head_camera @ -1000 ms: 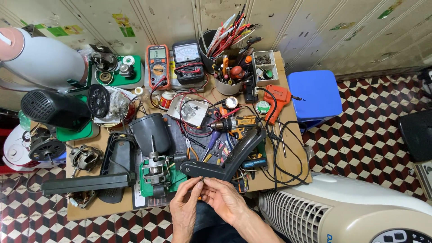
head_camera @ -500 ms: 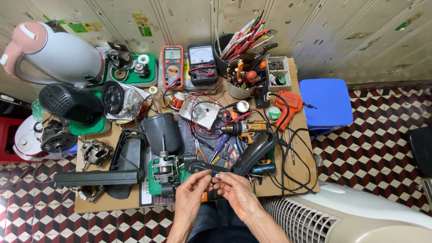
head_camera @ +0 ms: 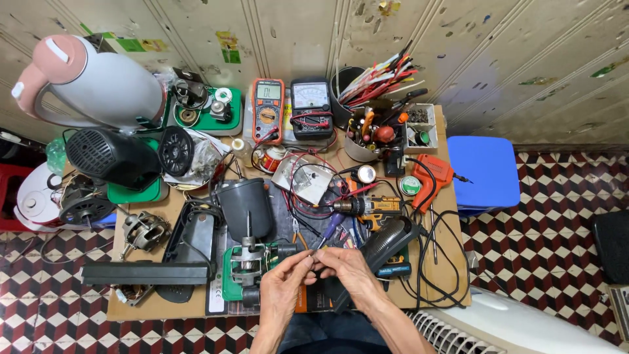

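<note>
Green-based motor (head_camera: 246,272) sits just left of your hands at the table's (head_camera: 144,305) near edge. Your left hand (head_camera: 283,288) and right hand (head_camera: 346,270) meet fingertip to fingertip, pinching something too small to tell, just beside the black heat gun (head_camera: 386,239).

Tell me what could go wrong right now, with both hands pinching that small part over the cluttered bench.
1. The left hand and right hand meet fingertip to fingertip on something too small to identify; if it slips, it could vanish among the tangled wires.
2. The motor on the green base sits right against the left hand, so an elbow shift might knock it.
3. Black cables loop near the table edge by the right forearm and could snag.
</note>
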